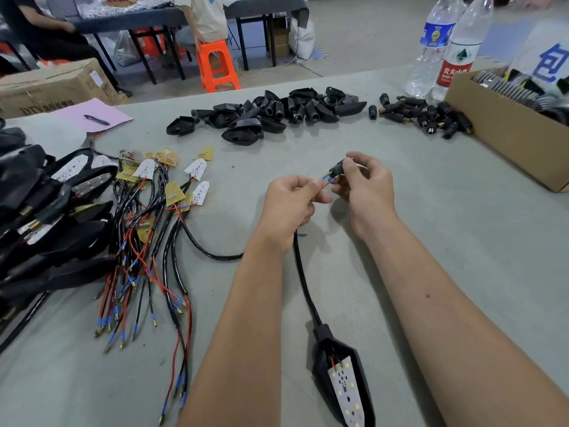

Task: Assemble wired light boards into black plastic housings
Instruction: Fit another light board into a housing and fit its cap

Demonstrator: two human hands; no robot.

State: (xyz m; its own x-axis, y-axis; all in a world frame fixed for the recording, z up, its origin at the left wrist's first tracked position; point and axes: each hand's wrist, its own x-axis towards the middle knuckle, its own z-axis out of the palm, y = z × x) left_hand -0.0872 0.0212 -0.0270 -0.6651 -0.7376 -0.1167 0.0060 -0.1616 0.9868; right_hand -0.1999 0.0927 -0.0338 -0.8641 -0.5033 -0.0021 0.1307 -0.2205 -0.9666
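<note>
Both hands are up over the middle of the grey table (400,211), working close together. The left hand (289,208) has its fingers curled in, thumb and forefinger pinching the thin red and blue wire ends (327,181). The right hand (366,186) pinches a small black plastic stem connector with a brass tip (337,169) between thumb and fingertips, its open end touching those wires.

From under the left hand a black sheathed cable (303,282) runs down toward the near edge, where it enters a black pointed plastic housing (323,365) lying flat on the table, a white LED light board (346,392) seated in it with the LEDs facing up. One loose wire end with a brass tip (303,235) sticks out just below the left wrist.

Toward the left side lies a tangle of wired light boards, white and yellow, with black, red and blue leads (147,229). At the left edge, a stack of assembled black housings (46,217). Along the far edge sits a heap of empty black housings (271,114), and just right of it a smaller heap of black stem connectors (421,115). An open cardboard box (505,131) stands at the far right corner, two clear water bottles (443,47) behind it. A pink paper sheet with a black pen (97,114) lies at the far left.
</note>
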